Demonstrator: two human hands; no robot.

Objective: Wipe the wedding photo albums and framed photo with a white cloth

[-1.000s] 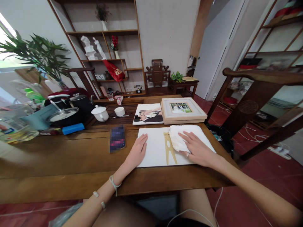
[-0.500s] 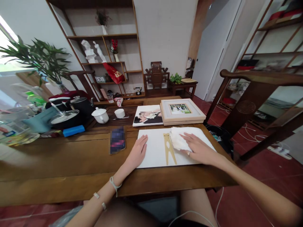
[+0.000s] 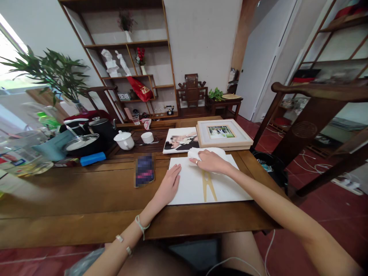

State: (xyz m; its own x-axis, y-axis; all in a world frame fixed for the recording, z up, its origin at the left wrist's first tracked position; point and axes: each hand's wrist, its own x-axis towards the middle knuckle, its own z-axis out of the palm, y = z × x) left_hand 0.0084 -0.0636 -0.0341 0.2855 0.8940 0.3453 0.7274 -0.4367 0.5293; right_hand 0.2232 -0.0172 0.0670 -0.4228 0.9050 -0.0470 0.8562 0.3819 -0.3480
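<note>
A white board (image 3: 189,188) lies face down at the near edge of the wooden table (image 3: 71,191), with a tan fold-out stand (image 3: 208,186) on its back. My left hand (image 3: 169,186) lies flat and open on the board's left edge. My right hand (image 3: 209,161) presses a crumpled white cloth (image 3: 195,152) against the board's far edge, fingers spread over it.
Behind the board are a photo print (image 3: 181,140) and a stack of framed pictures (image 3: 221,134). A phone (image 3: 144,169) lies to the left. Teapot (image 3: 124,140), cup (image 3: 147,137), dark pots (image 3: 86,140) and a blue block (image 3: 92,158) fill the table's left. A wooden chair (image 3: 310,115) stands right.
My right hand has slid the cloth from the board's right side up and left to its far edge. My left hand has stayed on the board's left edge.
</note>
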